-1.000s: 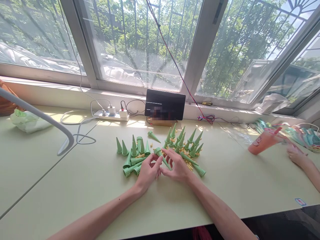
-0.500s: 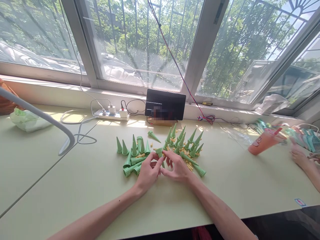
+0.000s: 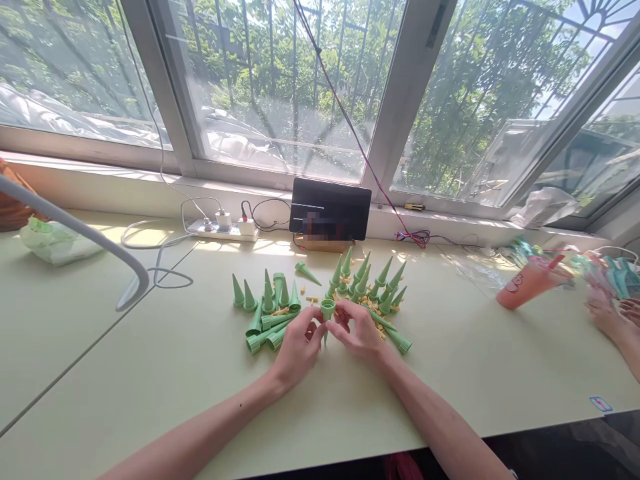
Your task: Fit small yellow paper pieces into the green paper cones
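Observation:
A green plastic watering spike (image 3: 327,307) is held between both hands, its round open end up and its tip pointing down toward the table. My left hand (image 3: 300,338) is closed on it from the left, with the thumb near its body. From the right, the fingers of my right hand (image 3: 359,329) grip the same spike below its rim. Several more green spikes (image 3: 239,293) stand or lie to the left. Another group (image 3: 365,283) stands upright behind and to the right, among small yellow pieces (image 3: 383,327). One lone spike (image 3: 307,273) lies beyond my hands.
A tablet (image 3: 330,208) leans by the window, with a power strip (image 3: 220,231) and cables to its left. On the right stand a pink drink cup (image 3: 527,285) and another person's hands (image 3: 607,317). A grey curved bar (image 3: 75,230) crosses the left side.
The held spike has turned so its open end faces up toward me, and it has shifted slightly right. My hands have changed their hold on it. A yellow piece now shows behind my left hand.

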The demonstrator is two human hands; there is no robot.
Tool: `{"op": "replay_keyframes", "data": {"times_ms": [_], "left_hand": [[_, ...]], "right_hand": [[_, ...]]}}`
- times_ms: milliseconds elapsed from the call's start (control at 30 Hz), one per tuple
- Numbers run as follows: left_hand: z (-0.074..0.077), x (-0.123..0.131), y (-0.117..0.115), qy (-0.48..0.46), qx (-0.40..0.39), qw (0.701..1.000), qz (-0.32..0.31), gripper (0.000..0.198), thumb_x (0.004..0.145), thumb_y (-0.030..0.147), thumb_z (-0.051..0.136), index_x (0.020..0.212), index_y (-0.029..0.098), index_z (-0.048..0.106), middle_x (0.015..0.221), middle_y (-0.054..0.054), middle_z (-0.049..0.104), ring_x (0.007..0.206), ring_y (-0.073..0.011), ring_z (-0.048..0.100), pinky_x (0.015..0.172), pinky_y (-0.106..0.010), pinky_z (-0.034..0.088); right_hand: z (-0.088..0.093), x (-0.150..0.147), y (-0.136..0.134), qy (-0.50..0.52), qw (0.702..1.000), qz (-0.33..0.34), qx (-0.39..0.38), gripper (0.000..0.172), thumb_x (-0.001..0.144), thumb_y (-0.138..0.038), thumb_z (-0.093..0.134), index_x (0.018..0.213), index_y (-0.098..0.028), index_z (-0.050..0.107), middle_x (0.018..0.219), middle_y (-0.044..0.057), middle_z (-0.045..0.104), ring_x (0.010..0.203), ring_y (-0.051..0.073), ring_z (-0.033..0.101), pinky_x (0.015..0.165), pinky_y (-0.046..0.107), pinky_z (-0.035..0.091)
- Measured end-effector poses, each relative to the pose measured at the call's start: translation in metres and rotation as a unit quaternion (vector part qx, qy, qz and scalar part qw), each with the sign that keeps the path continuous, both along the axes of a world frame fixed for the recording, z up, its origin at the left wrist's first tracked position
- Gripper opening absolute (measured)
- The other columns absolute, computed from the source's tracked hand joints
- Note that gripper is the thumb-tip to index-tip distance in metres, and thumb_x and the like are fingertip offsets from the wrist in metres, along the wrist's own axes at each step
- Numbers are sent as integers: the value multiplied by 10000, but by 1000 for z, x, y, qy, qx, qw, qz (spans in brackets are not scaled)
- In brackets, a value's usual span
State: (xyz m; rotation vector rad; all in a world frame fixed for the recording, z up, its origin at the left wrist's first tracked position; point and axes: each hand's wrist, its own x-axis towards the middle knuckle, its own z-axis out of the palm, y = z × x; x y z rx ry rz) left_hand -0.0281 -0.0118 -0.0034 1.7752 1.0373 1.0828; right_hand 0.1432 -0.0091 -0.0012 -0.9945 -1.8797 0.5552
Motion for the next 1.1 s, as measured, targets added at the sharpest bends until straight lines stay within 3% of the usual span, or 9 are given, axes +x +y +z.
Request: {"op": "replay_keyframes", "data": {"times_ms": [200,633,867,1100], "left_hand": [[-5,0,1,24,51,998,-15,152,942,327,473,935,198,553,865,-13,552,608,-98,514,511,-206,414],[-13,-1,3,76,130,988,-38,201,992,321,418,1059,224,582,937,-18,542,638,-94,538,601,-230,477],[-9,-2,4,70,136,988,-36,269,991,273,409,1152,257,623,993,-45,561,660,-100,547,606,-231,496],[-12,-1,4,68,141,987,-21,285,979,235,404,1125,265,646,1019,-42,546,638,-82,558,586,-229,522]], "right_hand": [[1,-1,0,4,999,-31,-14,191,841,-349,636,791,-187,549,639,-37,449,555,109,419,540,244,374],[-4,0,3,-2,997,-81,1,293,831,-433,640,720,-189,523,598,-43,426,522,98,374,507,234,333],[-4,0,2,-21,994,-106,26,357,828,-434,629,644,-205,427,562,-52,363,511,97,337,488,230,296],[-1,-1,2,-25,993,-116,21,350,828,-404,608,623,-208,403,549,-56,345,505,96,331,481,229,291]]}}
